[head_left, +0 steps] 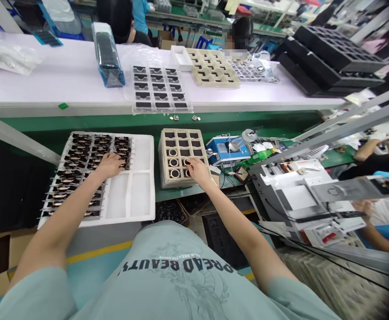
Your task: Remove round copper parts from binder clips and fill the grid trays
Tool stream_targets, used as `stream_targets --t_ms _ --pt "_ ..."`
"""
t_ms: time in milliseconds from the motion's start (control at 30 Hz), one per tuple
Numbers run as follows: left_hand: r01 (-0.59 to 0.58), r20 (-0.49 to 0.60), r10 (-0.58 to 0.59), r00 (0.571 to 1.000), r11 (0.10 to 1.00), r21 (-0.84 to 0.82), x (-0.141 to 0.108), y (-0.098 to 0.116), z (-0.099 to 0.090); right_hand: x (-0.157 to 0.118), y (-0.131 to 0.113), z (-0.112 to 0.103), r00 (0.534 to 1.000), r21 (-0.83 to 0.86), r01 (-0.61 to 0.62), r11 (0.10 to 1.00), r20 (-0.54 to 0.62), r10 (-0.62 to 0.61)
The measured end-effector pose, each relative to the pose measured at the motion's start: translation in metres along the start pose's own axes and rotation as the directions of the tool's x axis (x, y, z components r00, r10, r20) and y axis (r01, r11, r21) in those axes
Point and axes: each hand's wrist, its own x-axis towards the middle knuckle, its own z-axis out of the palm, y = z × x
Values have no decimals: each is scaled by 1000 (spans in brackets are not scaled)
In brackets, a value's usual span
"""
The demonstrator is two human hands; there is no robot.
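Observation:
On the left of the green bench lies a white foam tray [141, 195] with rows of dark parts that have thin metal pins. My left hand [110, 166] rests over the parts in its middle, fingers bent together at one of them; what they hold is hidden. Right of it stands a stack of beige compartment trays [166, 178], whose top tray has black pads and several round rings [174, 173]. My right hand [197, 171] reaches into this top tray from the right, its fingertips pinched at a round ring in the right part.
Behind is a white shelf [81, 91] with a clear tray [161, 91], a beige tray [214, 66] and black trays [330, 62]. A blue device [229, 151] and a grey machine [297, 195] stand right. Other people sit around.

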Motion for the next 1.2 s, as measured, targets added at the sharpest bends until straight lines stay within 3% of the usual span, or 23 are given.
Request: stream_targets --t_ms 67,133,200,233,300,367,400,433,500,567,667,800,900,1000,1100,1200 --pt "16 -83 -23 996 996 -83 -5 -4 -7 2 -2 -1 996 68 -74 995 -39 77" --pt "79 -196 -129 972 966 -247 -10 0 -15 -1 -6 -3 986 150 -127 981 -89 141" --pt "111 -284 -300 911 840 -531 -17 20 -22 -12 -16 -5 968 248 -172 953 -135 210" --pt "91 -283 -387 878 715 -693 -20 37 -24 -20 -25 -5 962 313 -191 930 -130 241" --pt "-3 -178 -505 845 327 -945 -25 85 -28 -39 -46 -5 965 485 -210 849 -35 259" --pt "-33 -7 -439 899 -50 -998 -29 142 -30 -57 -67 -5 972 669 -232 706 131 195" --pt "-4 71 -376 924 -195 -981 -30 169 -31 -65 -76 -5 966 737 -259 624 211 151" --pt "43 139 -302 943 -304 -952 -31 193 -31 -71 -82 -6 953 778 -297 553 275 124" --pt "115 221 -202 954 -435 -893 -30 230 -30 -82 -86 -9 924 803 -379 460 356 139" --pt "149 268 -191 944 -480 -864 -28 252 -28 -89 -81 -15 898 796 -439 417 387 209" --pt "177 301 -228 926 -444 -878 -21 268 -22 -100 -68 -29 890 783 -456 423 385 245" --pt "206 298 -228 927 -352 -913 -10 288 -19 -111 -57 -51 915 728 -397 559 364 177" --pt "224 312 -239 919 -334 -915 -3 303 -19 -117 -53 -63 937 672 -333 661 316 151" --pt "210 295 -247 923 -320 -924 0 314 -17 -124 -48 -70 943 642 -323 695 283 177" --pt "193 289 -277 916 -326 -925 2 321 -15 -138 -41 -71 919 674 -389 628 330 216" --pt "185 305 -313 900 -360 -914 4 328 -12 -154 -36 -66 895 768 -444 462 398 199"
